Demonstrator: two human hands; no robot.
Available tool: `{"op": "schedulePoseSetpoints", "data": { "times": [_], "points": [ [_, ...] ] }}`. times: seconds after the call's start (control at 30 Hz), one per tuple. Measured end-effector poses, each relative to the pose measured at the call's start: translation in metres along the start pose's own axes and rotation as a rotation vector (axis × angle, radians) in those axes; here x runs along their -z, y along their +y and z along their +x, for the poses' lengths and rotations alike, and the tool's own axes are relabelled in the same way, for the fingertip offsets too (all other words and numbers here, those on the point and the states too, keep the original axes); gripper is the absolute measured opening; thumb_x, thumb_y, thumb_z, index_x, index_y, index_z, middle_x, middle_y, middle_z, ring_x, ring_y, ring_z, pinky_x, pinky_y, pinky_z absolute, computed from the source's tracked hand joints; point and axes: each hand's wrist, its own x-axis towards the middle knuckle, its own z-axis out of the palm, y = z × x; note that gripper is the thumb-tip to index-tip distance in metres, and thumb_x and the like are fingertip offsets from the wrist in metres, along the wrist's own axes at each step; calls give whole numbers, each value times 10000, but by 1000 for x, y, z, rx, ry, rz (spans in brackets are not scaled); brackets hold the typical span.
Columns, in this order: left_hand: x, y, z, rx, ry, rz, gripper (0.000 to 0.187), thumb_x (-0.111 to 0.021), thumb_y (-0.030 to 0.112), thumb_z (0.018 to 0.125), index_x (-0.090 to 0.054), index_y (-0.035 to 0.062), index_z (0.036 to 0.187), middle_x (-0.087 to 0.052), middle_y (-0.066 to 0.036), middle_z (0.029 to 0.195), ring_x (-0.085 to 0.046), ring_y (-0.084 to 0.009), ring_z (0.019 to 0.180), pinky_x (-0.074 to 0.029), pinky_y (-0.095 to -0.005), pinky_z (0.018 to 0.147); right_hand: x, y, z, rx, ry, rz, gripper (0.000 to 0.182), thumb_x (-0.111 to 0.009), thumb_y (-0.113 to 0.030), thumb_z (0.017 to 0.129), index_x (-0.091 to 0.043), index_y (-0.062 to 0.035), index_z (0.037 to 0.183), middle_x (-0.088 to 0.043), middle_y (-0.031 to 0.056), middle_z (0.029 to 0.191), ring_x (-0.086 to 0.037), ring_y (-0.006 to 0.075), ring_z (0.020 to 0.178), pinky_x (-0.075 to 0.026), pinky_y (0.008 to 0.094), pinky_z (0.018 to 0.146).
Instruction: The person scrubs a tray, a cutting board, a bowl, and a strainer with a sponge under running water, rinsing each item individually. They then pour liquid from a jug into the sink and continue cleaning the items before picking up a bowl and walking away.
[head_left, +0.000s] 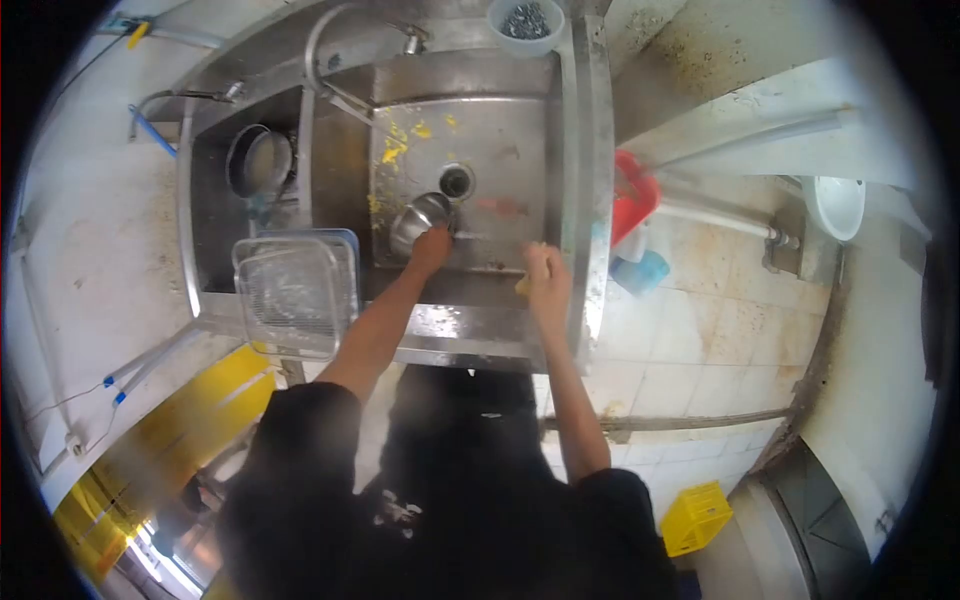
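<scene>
The steel sink [560,150] fills the upper middle of the head view, a double unit with a wide right basin and a darker left one. Yellow scraps are spattered over the floor of the right basin toward its far left corner, and the drain [455,181] sits near the middle of that basin. In the left basin a round pot [258,160] rests against the far wall. Over the near edge of the left basin lies a clear plastic crate [295,290], square and see-through, partly overhanging the front rim. On the far right corner of the sink stands a pale bowl [525,22] with dark bits in it. Beside the right wall of the sink, on the tiled floor, a red bucket [632,205] shows, with a small blue tub [640,272] just below it.

Now the hands. The left hand [432,245] is down in the right basin, fingers closed on the rim of a small steel bowl [418,218], which lies tilted on the basin floor just near of the drain. The right hand [547,272] is at the near right corner of the same basin, curled over a yellow sponge [523,285], which peeks out under the palm against the front wall.
</scene>
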Motion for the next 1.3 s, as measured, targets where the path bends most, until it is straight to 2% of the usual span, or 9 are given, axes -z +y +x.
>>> {"op": "schedulePoseSetpoints", "data": {
  "times": [0.1, 0.3, 0.5, 0.57, 0.73, 0.83, 0.93, 1.1, 1.3],
  "points": [
    [21, 55, -12, 153, -40, -86, 416, -586, 289, 850, -500, -19, 1115, -619, -207, 985, -608, -382, 969, -476, -496, 855, 22, 4, -16, 37, 53, -59, 305, -558, -283, 933, -634, 12, 958, -553, 24, 712, -496, 91, 669, -409, 260, 612],
    [-25, 59, 87, -424, 335, 165, 266, -598, 274, 854, -621, 93, 1047, -597, -130, 1056, -476, -273, 1163, -308, -473, 1005, 32, 12, -28, -51, 65, -27, 315, -564, -302, 933, -632, 3, 972, -627, 37, 836, -501, 83, 719, -418, 240, 650],
    [12, 29, 111, -41, -538, -126, 183, -525, 208, 880, -612, 99, 998, -643, -127, 973, -624, -320, 952, -504, -451, 796, 30, 0, -21, -73, 65, 4, 304, -555, -308, 943, -629, -14, 960, -594, 13, 849, -479, 70, 746, -400, 227, 654],
    [28, 1, 106, -220, 133, 250, 140, -524, 170, 868, -616, 73, 912, -661, -147, 950, -663, -318, 813, -536, -430, 703, 26, -4, -16, -78, 41, 28, 304, -557, -309, 942, -628, -14, 955, -592, 12, 844, -477, 69, 744, -398, 226, 652],
    [70, -26, 130, -9, 84, 268, 178, -464, 139, 884, -608, 49, 939, -654, -178, 892, -656, -328, 810, -528, -451, 702, 5, -23, 6, -49, -38, 78, 312, -550, -319, 946, -626, -16, 938, -589, 6, 837, -473, 63, 744, -394, 222, 648],
    [68, -54, 166, 180, 287, -239, 183, -465, 161, 903, -588, 65, 999, -660, -128, 853, -654, -271, 768, -525, -404, 663, 1, -23, 15, -20, -35, -22, 372, -454, -349, 971, -638, -26, 964, -579, 39, 854, -540, 128, 769, -443, 257, 678],
    [112, -34, 151, 367, 303, -1650, 190, -449, 229, 952, -588, 101, 973, -615, -8, 808, -597, -130, 715, -474, -289, 644, -3, -3, 28, -211, -37, 236, 352, -427, -361, 978, -607, -59, 958, -570, 46, 873, -549, 137, 754, -452, 260, 645],
    [116, -9, 114, 318, 359, -1844, 216, -415, 242, 972, -559, 88, 926, -433, 31, 649, -433, -97, 566, -406, -266, 555, -13, -11, 44, -648, -300, 819, 299, -441, -251, 976, -422, -94, 1228, -553, 82, 1016, -565, 165, 827, -437, 268, 619],
    [117, -5, 74, 282, 609, -1850, 219, -442, 254, 972, -563, 76, 930, -400, 42, 636, -388, -75, 539, -371, -243, 513, -40, 0, 69, -282, -493, 623, 370, -513, -28, 911, -392, -68, 1259, -538, 91, 1106, -576, 171, 936, -449, 277, 649]
  ]
}}
